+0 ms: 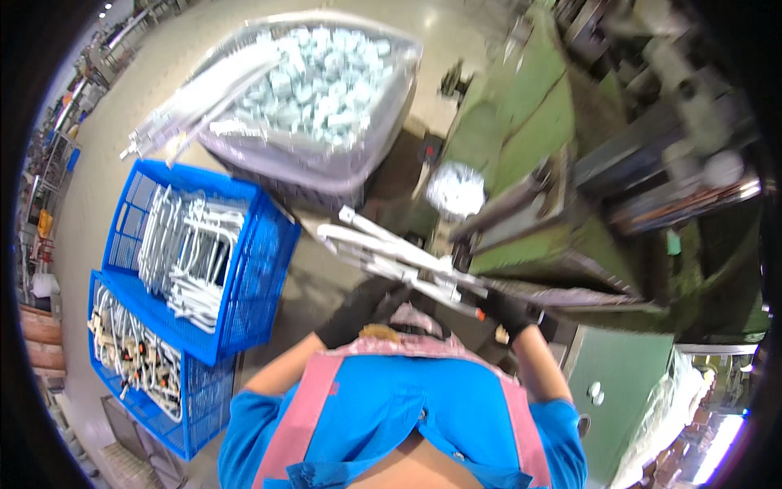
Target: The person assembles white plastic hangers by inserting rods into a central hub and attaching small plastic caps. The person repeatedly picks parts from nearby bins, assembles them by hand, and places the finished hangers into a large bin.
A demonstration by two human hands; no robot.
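Observation:
In front of my waist is a bundle of white bent tubes (397,253), slanting from upper left to lower right. My right hand (510,313), in a black glove, grips the bundle's right end, where a small orange tip (481,314) shows. Also in a black glove, my left hand (354,313) holds the bundle from below, its fingers partly hidden. Left of me, an upper blue plastic crate (256,269) contains many similar white tubes. A lower blue crate (204,391) holds tubes with beige, black and orange fittings.
A plastic-lined bin (293,165) full of pale blue small parts stands ahead, with long white bars (201,98) across its left side. A green machine (519,122) rises at the right, close to the bundle. A silvery round object (455,191) and a green surface (623,373) are nearby.

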